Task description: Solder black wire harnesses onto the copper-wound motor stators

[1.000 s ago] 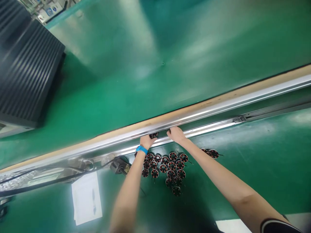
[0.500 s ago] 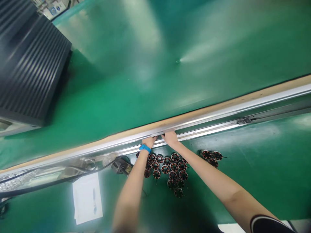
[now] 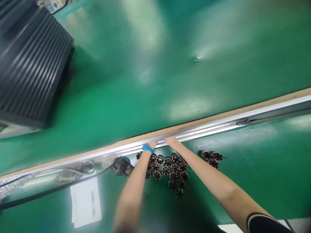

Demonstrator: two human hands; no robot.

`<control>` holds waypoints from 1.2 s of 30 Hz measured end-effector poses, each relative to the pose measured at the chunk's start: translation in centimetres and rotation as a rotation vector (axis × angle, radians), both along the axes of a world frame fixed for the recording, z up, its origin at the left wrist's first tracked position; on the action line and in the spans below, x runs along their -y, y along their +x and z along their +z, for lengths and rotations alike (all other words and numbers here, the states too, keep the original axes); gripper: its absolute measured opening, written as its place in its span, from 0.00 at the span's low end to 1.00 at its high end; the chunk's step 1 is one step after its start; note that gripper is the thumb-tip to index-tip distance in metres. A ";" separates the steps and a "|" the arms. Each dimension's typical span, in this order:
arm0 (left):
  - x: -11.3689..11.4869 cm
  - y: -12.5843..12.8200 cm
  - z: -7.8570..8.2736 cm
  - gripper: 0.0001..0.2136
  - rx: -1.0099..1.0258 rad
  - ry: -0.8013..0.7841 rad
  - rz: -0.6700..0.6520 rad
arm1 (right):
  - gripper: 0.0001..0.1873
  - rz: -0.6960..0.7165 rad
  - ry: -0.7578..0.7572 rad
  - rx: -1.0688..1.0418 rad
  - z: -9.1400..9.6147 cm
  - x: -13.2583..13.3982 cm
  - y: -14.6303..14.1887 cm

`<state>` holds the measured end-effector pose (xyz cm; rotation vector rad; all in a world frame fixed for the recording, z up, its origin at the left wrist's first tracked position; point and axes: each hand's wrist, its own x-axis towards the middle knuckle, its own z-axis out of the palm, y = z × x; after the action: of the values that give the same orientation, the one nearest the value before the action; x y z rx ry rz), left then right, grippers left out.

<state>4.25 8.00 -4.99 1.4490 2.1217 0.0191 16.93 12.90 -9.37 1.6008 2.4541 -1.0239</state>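
Both arms reach forward to the long edge of a raised green shelf (image 3: 136, 106). My left hand (image 3: 152, 144), with a blue wristband (image 3: 147, 149) at its wrist, goes in under the shelf's metal-trimmed edge, and its fingers are out of sight. Close beside it on the right, my right hand (image 3: 170, 140) also disappears beneath that edge; only the back of the hand and the wrist show. Whatever either hand touches or holds is hidden. Below the hands, several round motor stators (image 3: 175, 168) with black and copper-red windings stand grouped on the lower green bench.
A few more stators (image 3: 213, 164) sit to the right. At left are white paper sheets (image 3: 86, 204) with a pen, a dark tool (image 3: 120, 166) and black cables (image 3: 36, 194). A ribbed dark grey housing (image 3: 31, 74) stands on the shelf.
My hands have slid further under the shelf edge, so the fingers glimpsed earlier are now covered. The view has shifted slightly; the stators stay in place.
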 end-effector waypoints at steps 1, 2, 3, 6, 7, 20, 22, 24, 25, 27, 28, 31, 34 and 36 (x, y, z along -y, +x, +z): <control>0.2 0.2 0.1 0.17 -0.011 0.010 0.009 | 0.17 0.005 0.003 0.004 0.1 0.0 0.0; 0.4 0.4 0.2 0.18 -0.022 0.020 0.019 | 0.16 0.006 0.006 0.012 0.3 0.1 -0.1; 0.7 0.6 0.3 0.18 -0.033 0.029 0.029 | 0.15 0.007 0.008 0.020 0.5 0.1 -0.1; 1.8 1.3 0.5 0.20 -0.053 0.048 0.044 | 0.13 0.029 0.005 0.022 1.3 0.5 0.4; 2.3 1.6 0.6 0.20 -0.057 0.053 0.043 | 0.12 0.038 0.004 0.019 1.6 0.8 0.8; 8.3 6.5 -0.1 0.25 -0.045 0.022 -0.099 | 0.11 0.060 -0.019 0.069 3.2 6.5 7.2; 9.0 6.5 0.0 0.25 -0.044 -0.004 -0.128 | 0.11 0.073 -0.024 0.076 3.3 7.3 7.5; 9.7 6.5 0.2 0.24 -0.039 -0.034 -0.156 | 0.10 0.090 -0.033 0.085 3.7 8.1 7.7; 10.1 6.5 0.4 0.24 -0.037 -0.047 -0.169 | 0.10 0.098 -0.037 0.091 3.9 8.6 7.8; 10.9 6.7 0.8 0.25 -0.033 -0.073 -0.185 | 0.10 0.115 -0.043 0.104 4.2 9.4 8.0; 11.4 6.9 1.0 0.25 -0.030 -0.084 -0.192 | 0.10 0.124 -0.045 0.112 4.4 9.8 8.1; 12.5 6.7 2.2 0.27 -0.001 -0.111 -0.217 | 0.11 0.148 -0.053 0.143 4.6 10.9 8.3; 11.6 4.7 3.7 0.25 0.054 -0.114 -0.242 | 0.11 0.167 -0.061 0.171 4.7 11.5 8.5; 9.2 2.4 4.6 0.21 0.048 -0.054 -0.172 | 0.13 0.178 -0.060 0.184 5.1 11.7 8.6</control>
<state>6.66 -1.21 -0.36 1.5777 1.9383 -0.0678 25.56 1.25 -4.32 1.3626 2.3690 -0.8737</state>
